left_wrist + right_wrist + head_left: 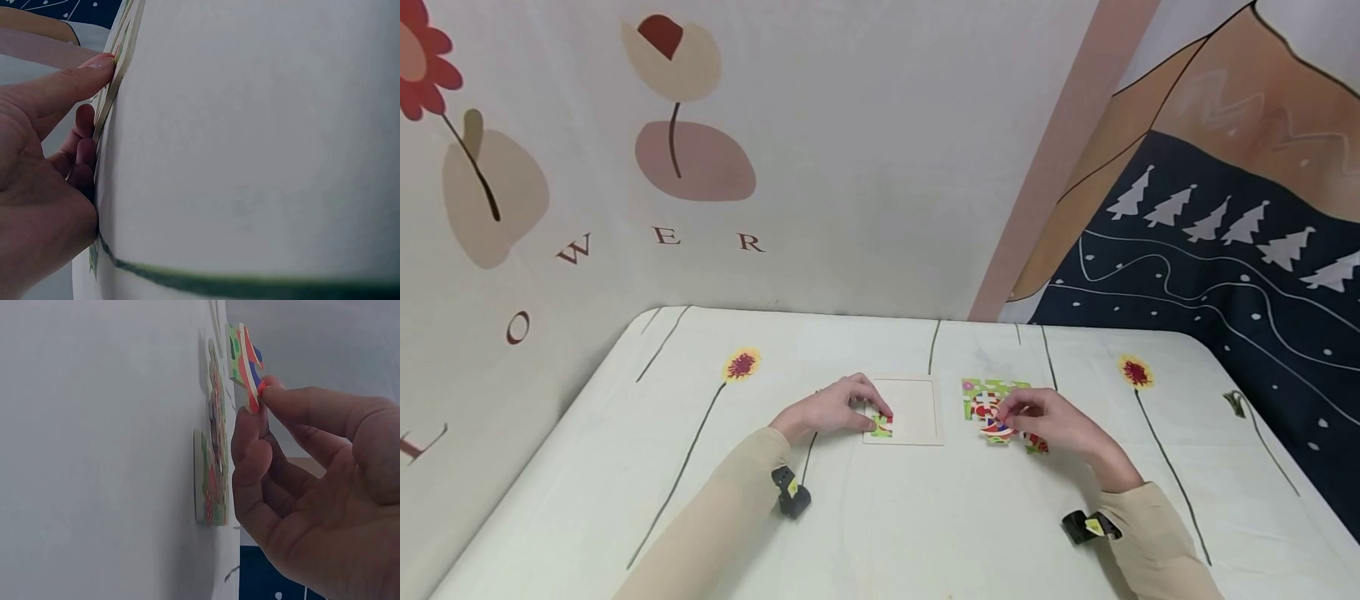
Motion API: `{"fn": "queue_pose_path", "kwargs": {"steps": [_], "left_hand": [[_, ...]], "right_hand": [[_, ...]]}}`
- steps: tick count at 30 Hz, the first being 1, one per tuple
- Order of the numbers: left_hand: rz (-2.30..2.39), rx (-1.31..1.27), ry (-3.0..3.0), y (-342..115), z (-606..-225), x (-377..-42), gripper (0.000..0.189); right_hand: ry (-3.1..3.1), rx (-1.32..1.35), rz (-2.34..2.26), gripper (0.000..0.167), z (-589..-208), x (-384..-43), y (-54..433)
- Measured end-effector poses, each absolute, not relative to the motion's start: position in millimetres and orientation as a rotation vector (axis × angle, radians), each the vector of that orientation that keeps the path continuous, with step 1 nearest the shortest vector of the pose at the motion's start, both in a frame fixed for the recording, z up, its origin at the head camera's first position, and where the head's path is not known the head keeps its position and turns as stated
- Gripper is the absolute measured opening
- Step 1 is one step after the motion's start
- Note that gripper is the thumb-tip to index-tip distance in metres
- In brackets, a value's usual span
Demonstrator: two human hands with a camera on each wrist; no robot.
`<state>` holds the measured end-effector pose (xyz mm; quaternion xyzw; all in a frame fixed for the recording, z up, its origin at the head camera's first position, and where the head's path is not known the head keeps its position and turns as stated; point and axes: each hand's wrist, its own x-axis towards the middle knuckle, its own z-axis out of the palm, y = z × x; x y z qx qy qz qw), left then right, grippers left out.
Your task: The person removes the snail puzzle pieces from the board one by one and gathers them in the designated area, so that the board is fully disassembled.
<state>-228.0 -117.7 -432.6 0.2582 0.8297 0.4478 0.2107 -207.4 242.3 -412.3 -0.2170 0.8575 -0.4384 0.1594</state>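
Observation:
A square wooden puzzle board with a raised rim lies flat on the table. In its lower left corner sits a green, red and white puzzle piece. My left hand rests at that corner, thumb by the left rim and fingertips on the piece; in the left wrist view, its thumb touches the board's edge. My right hand pinches a puzzle piece between thumb and fingers, raised above the table. Under and beside it lie several loose puzzle pieces, partly hidden by the hand.
A white cloth printed with flowers covers the table. Behind stands a pale curtain with flower prints and letters, and to the right a dark curtain with trees. A small black camera is strapped to the left wrist, another to the right.

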Motion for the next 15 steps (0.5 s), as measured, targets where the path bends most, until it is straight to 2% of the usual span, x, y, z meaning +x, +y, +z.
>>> {"fn": "queue_pose_path", "kwargs": {"steps": [15], "left_hand": [[1.238,0.714,2.317,-116.9,-431.1,-227.6,0.021]], "right_hand": [[2.373,-0.628,-1.249,0.009,-410.6,-203.7,249.6]]}}
